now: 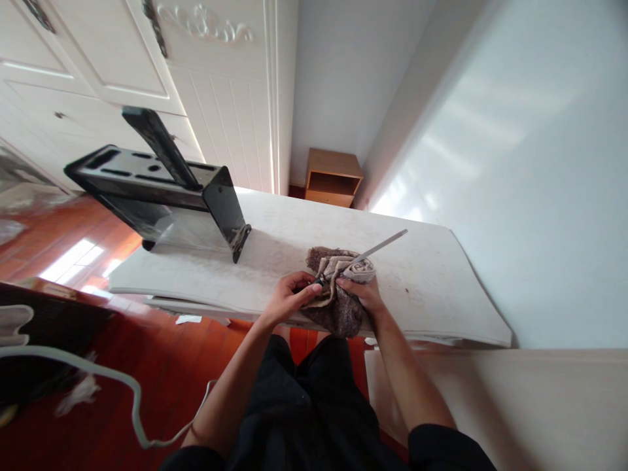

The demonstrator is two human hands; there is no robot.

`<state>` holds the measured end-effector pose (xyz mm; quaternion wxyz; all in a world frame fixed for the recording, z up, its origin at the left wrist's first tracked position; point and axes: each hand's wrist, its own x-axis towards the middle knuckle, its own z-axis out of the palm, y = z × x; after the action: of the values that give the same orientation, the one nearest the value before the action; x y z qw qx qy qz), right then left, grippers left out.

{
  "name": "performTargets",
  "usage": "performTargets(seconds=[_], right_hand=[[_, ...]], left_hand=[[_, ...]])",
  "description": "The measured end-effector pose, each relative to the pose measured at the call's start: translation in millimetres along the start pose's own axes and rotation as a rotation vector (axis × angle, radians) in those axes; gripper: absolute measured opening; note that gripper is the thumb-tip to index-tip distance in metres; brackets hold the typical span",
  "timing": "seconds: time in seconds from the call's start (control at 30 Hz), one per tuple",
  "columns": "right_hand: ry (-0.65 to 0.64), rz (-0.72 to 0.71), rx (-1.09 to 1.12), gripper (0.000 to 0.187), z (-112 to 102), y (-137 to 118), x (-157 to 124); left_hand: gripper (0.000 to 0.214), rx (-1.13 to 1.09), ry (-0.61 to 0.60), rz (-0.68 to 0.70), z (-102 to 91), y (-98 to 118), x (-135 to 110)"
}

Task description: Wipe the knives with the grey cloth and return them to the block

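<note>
My left hand (289, 294) is closed on the dark handle of a thin metal rod-like tool (380, 246), whose shaft points up and to the right over the white tabletop (422, 281). A brown and beige cloth (338, 288) is wrapped round the shaft near the handle. Pinched on that cloth is my right hand (363, 291), right next to the left hand. Part of the cloth hangs over the table's near edge.
A black knife block (147, 180) with one dark handle sticking out stands on the table's left end. A small wooden cabinet (333, 176) sits by the far wall. White wardrobe doors (122, 59) rise at left. A white cable (132, 399) lies on the red floor.
</note>
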<state>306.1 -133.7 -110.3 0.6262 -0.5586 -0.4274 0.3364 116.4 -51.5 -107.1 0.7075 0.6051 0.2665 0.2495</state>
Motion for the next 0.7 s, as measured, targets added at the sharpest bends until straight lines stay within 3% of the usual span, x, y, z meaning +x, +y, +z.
performTargets(seconds=[0.13,0.27,0.53,0.7], right_hand=[[0.045,0.028,0.026,0.031,3,-1,-1],[0.222,0.012,0.085,0.034,5,2,-1],[0.906,-0.289,0.094,0.031,-14,16,10],[0.977,-0.455,-0.042,0.039,-3,3,-4]], left_hand=[[0.039,0.009,0.063,0.026,0.2,-2,-1],[0.033,0.088,0.132,0.119,0.7,-3,-1],[0.036,0.074,0.183,0.112,0.5,-8,-3],[0.046,-0.024,0.196,0.089,1.7,-14,2]])
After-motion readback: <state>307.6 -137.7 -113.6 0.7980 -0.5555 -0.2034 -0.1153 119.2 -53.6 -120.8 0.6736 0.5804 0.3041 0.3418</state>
